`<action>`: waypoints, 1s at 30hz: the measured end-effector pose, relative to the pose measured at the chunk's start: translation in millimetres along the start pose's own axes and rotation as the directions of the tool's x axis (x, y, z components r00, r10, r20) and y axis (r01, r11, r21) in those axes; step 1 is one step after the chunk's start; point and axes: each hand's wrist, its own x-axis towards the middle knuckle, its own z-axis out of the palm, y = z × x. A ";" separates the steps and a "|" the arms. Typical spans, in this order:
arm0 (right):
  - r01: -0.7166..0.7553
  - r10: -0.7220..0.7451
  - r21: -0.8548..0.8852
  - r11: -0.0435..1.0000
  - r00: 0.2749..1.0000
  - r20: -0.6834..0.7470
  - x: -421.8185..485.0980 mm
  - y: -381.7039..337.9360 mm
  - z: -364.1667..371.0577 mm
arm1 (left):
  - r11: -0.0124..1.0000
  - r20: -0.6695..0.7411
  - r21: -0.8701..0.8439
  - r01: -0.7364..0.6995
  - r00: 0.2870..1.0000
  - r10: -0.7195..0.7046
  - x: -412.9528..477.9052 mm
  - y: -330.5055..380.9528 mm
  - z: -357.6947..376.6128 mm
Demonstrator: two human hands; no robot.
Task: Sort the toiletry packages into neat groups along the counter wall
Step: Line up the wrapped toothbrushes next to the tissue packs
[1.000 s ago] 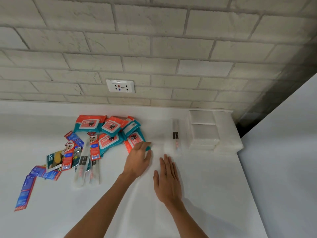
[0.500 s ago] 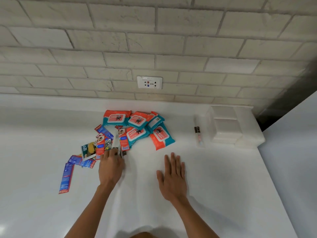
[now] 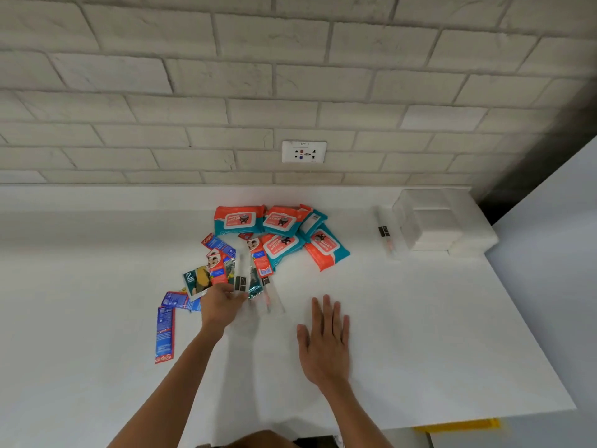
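The left hand (image 3: 223, 307) pinches the near end of a clear toothbrush pack (image 3: 240, 278) at the front of the jumble, fingers curled on it, though blur hides the exact grip. The right hand (image 3: 326, 345) lies flat on the white bench (image 3: 436, 318), fingers straight, holding nothing. Another clear pack (image 3: 270, 297) lies just right of the left hand. Behind, orange-and-teal wipes packs (image 3: 240, 219) overlap near the brick wall (image 3: 226, 92); blue toothpaste sachets (image 3: 164, 331) trail left. A third toothbrush pack (image 3: 384, 236) rests beside white boxes (image 3: 433, 221) in the far right corner.
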 end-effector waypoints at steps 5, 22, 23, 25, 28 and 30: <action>-0.032 0.032 0.025 0.999 0.999 0.015 -5.8 -9.7 -1.8 | 0.973 0.109 -0.220 0.073 0.993 -0.050 -10.1 -6.6 -15.0; -0.241 0.234 0.870 0.430 0.960 0.151 5.1 -46.6 -89.0 | 0.809 0.482 -0.540 0.233 0.873 0.070 -67.2 39.7 16.5; -0.247 0.227 0.866 0.435 0.961 0.160 7.4 -43.3 -92.0 | 0.791 0.496 -0.554 0.259 0.866 0.064 -68.5 43.0 23.6; -0.266 0.216 0.832 0.486 0.960 0.181 11.5 -32.4 -98.0 | 0.747 0.530 -0.588 0.309 0.845 0.067 -71.3 52.5 37.7; -0.290 0.225 0.785 0.547 0.954 0.196 18.8 -12.6 -108.6 | 0.695 0.558 -0.620 0.364 0.827 0.064 -75.7 70.5 56.2; -0.279 0.216 0.799 0.532 0.958 0.191 24.1 1.5 -116.4 | 0.691 0.568 -0.624 0.366 0.820 0.078 -81.4 85.9 69.6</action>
